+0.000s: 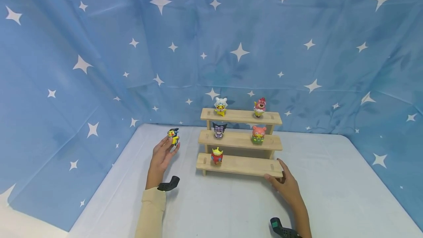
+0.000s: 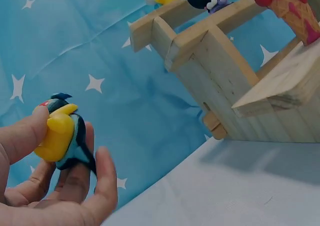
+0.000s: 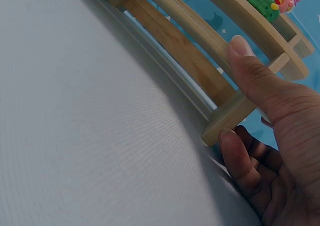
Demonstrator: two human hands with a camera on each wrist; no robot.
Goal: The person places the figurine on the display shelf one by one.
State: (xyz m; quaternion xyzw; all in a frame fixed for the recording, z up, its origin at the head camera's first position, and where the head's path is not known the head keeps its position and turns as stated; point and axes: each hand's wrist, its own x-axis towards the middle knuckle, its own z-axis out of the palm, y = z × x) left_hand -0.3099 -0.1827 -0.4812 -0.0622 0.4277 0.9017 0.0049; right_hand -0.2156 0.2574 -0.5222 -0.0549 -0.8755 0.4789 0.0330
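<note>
My left hand pinches a small yellow figurine with a dark blue cape and cap, thumb on its front and fingers behind. It is held up to the left of a three-step wooden display stand. My right hand grips the right end of the stand's lowest step. In the right wrist view its thumb lies along the step's front edge, and the other fingers curl at the end piece. A red figurine with a yellow top stands on the left of that lowest step.
On the middle step stand a black-and-purple figurine and a pink-and-green one. The top step bears a white-hooded yellow figurine and a pink one with a red top. Behind the white table hangs a blue star-patterned curtain.
</note>
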